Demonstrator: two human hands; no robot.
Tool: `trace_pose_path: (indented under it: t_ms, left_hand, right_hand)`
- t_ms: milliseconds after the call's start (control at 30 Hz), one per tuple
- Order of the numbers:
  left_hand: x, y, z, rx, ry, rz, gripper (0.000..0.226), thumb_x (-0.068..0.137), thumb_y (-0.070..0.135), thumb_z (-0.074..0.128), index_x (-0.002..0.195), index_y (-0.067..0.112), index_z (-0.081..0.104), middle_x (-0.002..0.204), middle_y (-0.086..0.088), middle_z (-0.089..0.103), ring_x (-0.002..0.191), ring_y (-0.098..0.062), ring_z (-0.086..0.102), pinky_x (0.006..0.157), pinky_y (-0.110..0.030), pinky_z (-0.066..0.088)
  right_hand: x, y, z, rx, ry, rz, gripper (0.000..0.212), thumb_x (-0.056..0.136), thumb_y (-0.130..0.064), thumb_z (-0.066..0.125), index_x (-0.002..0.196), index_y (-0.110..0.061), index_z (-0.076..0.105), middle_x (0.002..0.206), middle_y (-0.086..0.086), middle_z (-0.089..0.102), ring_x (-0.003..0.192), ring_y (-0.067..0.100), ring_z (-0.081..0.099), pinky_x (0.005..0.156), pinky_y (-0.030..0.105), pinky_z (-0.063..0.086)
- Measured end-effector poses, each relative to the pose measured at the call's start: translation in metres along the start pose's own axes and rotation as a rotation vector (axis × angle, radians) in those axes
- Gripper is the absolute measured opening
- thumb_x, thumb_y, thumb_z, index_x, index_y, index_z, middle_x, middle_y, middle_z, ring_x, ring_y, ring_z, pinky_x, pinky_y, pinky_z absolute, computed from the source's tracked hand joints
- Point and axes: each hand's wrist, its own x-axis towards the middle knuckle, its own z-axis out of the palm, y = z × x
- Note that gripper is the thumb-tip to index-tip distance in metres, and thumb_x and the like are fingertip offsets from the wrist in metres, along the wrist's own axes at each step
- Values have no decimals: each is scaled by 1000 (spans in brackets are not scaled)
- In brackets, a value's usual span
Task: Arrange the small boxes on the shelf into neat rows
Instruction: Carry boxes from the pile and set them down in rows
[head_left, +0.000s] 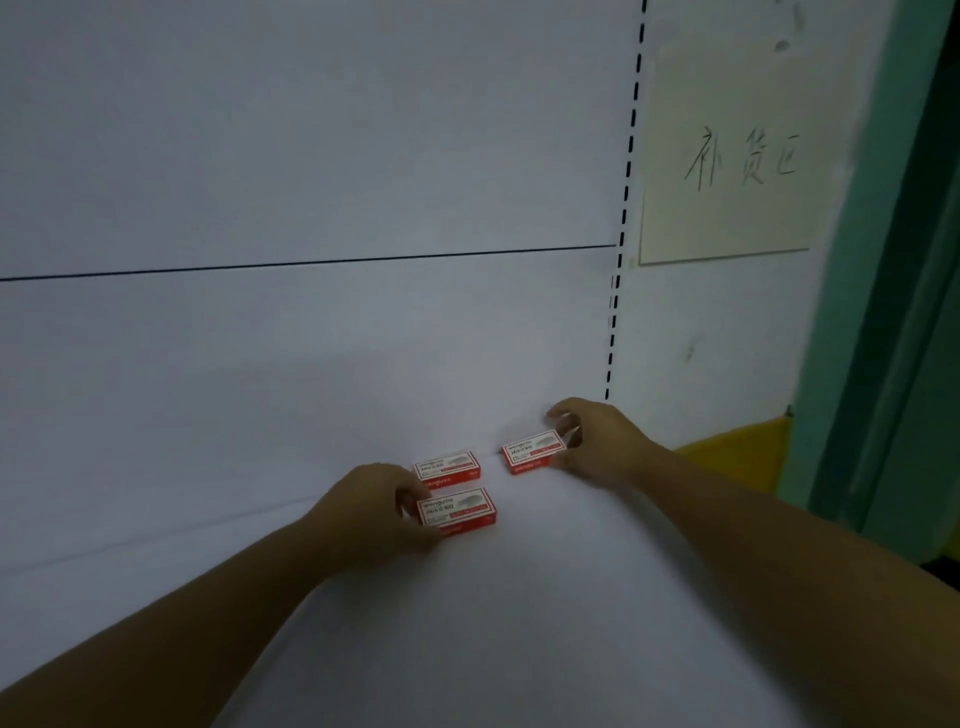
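Head view. White shelf (519, 623) fills the lower frame, meeting a white back panel (311, 156) with one dark horizontal seam. Three small red-and-white boxes lie flat on the shelf near the back panel, printed tops up; the print is too blurred to read.

Near box (457, 512): at 6 o'clock of the rear-left box, just beside it with a thin gap. Left hand (374, 512) grips it at its left end; fingers clamped on the box, thumb on the near edge, other fingers over the far-left corner.

Rear-left box (447, 467): up against the base of the back panel, no hand clearly on it; the left fingertips sit just beside its left end.

Rear-right box (534, 451): at 3 o'clock of the rear-left box, apart from it by a visible gap, slightly skewed with its right end further back. Right hand (597, 441) holds its right end; fingers clamped on the box, thumb at the near right corner, index arched over the far right corner.

Both forearms enter from the bottom edge, bare.

At 1 o'clock of the boxes, a slotted upright (626, 208) runs up the panel. At 2 o'clock, a paper sign (727, 156) with handwritten characters is on the wall. A yellow object (737, 452) sits at 3 o'clock of the right hand, beside a green frame (872, 312).
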Motion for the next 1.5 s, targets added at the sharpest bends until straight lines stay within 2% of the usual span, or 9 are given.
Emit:
trace_pose_path:
  t_ms: [100, 267, 400, 567, 700, 800, 933, 1200, 1500]
  left_hand:
    - [1, 3, 2, 15, -15, -11, 45, 70, 47, 71, 109, 27, 62, 85, 19, 51, 77, -1, 51, 61, -10, 36]
    - [1, 6, 7, -3, 2, -50, 46, 73, 43, 70, 114, 26, 61, 87, 18, 48, 75, 0, 48, 59, -9, 35]
    - [-3, 10, 8, -15, 33, -73, 47, 74, 45, 70, 116, 25, 61, 85, 20, 49, 75, 1, 49, 60, -8, 34]
    - [-25, 10, -3, 88, 7, -120, 67, 74, 59, 61, 130, 24, 47, 113, 3, 53, 94, -11, 49, 76, -22, 40]
    - [-69, -20, -48, 233, 20, -148, 70, 84, 61, 45, 140, 22, 32, 143, -1, 39, 128, -19, 37, 104, -33, 31]
    - [-122, -51, -92, 303, 31, -213, 70, 86, 62, 38, 143, 24, 25, 152, 1, 25, 139, -18, 22, 111, -36, 20]
    - [-219, -96, -133, 354, 50, -309, 70, 86, 64, 33, 144, 27, 20, 155, 5, 15, 142, -11, 4, 114, -36, 9]
    - [-428, -179, -175, 431, 8, -580, 70, 87, 64, 32, 145, 27, 18, 156, 1, 11, 143, -17, 5, 114, -40, 10]
    - [-544, -241, -207, 374, 115, -730, 66, 87, 62, 34, 143, 27, 24, 155, 3, 17, 140, -16, 18, 113, -39, 19]
  right_hand:
    - [10, 6, 10, 86, -25, 27, 50, 65, -19, 82, 107, -19, 54, 96, 1, 62, 76, 12, 58, 78, 31, 51]
    - [18, 11, 13, 62, -40, 54, 44, 65, -30, 82, 99, -25, 55, 89, -6, 64, 82, 10, 62, 79, 29, 52]
    - [16, 4, 14, -70, -27, 56, 26, 70, -32, 75, 88, -22, 60, 92, -3, 67, 87, 16, 62, 79, 33, 52]
    - [1, -27, 2, -428, 123, -61, 22, 84, -36, 54, 93, -16, 58, 87, 2, 63, 76, 19, 55, 66, 29, 44]
    - [-11, -90, 3, -556, 88, -272, 23, 90, -36, 44, 93, -16, 55, 85, 1, 60, 76, 19, 52, 65, 28, 38]
    - [-25, -157, 26, -580, -95, -309, 40, 90, -44, 44, 122, -20, 49, 120, 2, 58, 107, 21, 54, 88, 34, 42]
    - [-66, -251, 76, -511, -311, -425, 65, 90, -53, 42, 145, -22, 24, 155, 1, 21, 141, 20, 19, 113, 37, 19]
    - [-158, -407, 164, -443, -408, -711, 66, 92, -54, 39, 147, -25, 17, 158, 1, 4, 144, 15, 4, 115, 34, 13]
    - [-200, -521, 234, -403, -482, -836, 66, 92, -56, 36, 147, -27, 15, 158, -3, 5, 144, 15, 7, 115, 35, 11]
